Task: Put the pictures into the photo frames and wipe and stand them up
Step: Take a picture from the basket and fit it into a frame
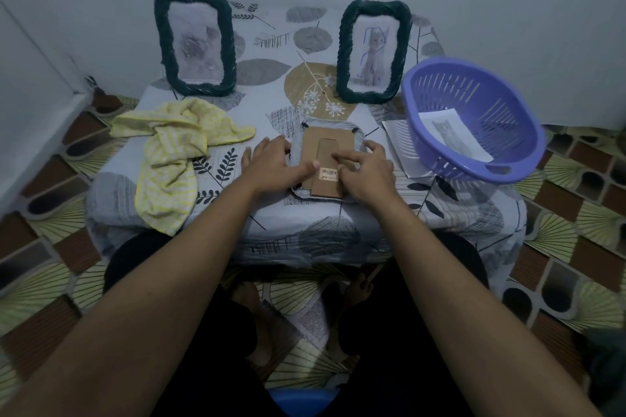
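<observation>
the photo frame (pixel 306 133) lies face down in the middle of the table (pixel 271 101), near the front edge, with its brown cardboard backing (pixel 315 149) and stand flap up and a small barcode sticker (pixel 329 174) on the flap. the left hand (pixel 274 162) rests flat over the frame's left side, fingers spread and loose, thumb stretched onto the backing just beside the sticker. the right hand (pixel 366 171) covers the right side, forefinger laid straight on the flap; its other fingers bend toward the frame's rim, and i cannot tell whether they grip it.

just left of the hands a yellow cloth (pixel 169 159) lies crumpled, one end hanging off the front edge. to the right a purple basket (pixel 450 91) sits tilted on some loose sheets (pixel 398 145), with a cat picture (pixel 454 135) inside. at the back, two dark green frames stand upright and well apart: the left frame (pixel 194 41) with a pale, blurry picture, the right frame (pixel 374 51) with a cat.
</observation>
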